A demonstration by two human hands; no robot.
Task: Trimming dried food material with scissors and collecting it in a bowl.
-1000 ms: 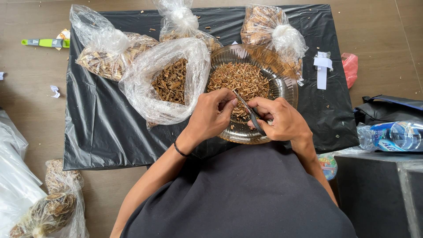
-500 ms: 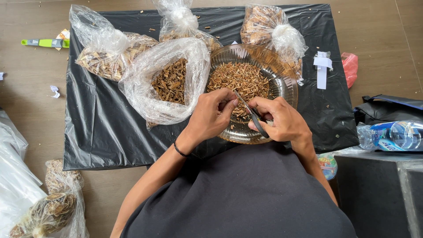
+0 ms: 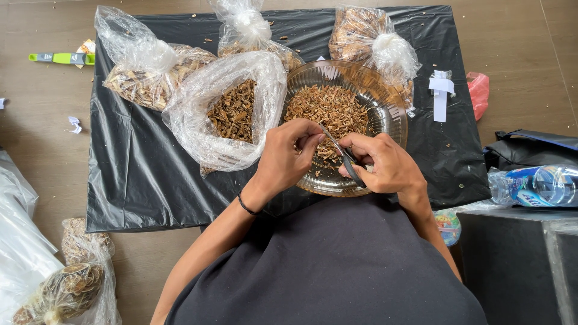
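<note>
1. Head view, looking straight down. Landmark: clear glass bowl (image 3: 385, 96), set on a black plastic sheet (image 3: 150, 180) spread over the floor. The bowl sits right in front of the person's torso, so both hands work over its near rim without reaching.

2. Right hand (image 3: 385, 165), over the bowl's near-right rim. Its fingers are curled shut through the handles of a small pair of scissors (image 3: 346, 159); the blades point up and toward the bowl's centre and look nearly closed.

3. Left hand (image 3: 289, 156), over the bowl's near-left rim. Thumb and fingertips are pinched together at the scissor tips, apparently on a small dried piece; the piece itself is too small to make out. Holding it over the bowl would let cuttings fall inside.

4. Bowl contents: heap of dried brown pieces (image 3: 328, 111), piled toward the far half; the near part of the bowl floor is sparsely covered.

5. Left of the bowl, touching its rim: open clear bag (image 3: 198, 114) with its mouth facing the hands and darker dried material inside, within easy reach of the left hand.

6. Beyond the bowl: three knotted clear bags, far-left (image 3: 144, 66), far-centre (image 3: 250, 30), far-right (image 3: 376, 42), all closed and out of the working area.

7. Right of the bowl, off the sheet: plastic bottle (image 3: 536, 186) lying on its side on a dark surface.

8. Far left of the bowl, on the floor: green tool (image 3: 60, 58).
</note>
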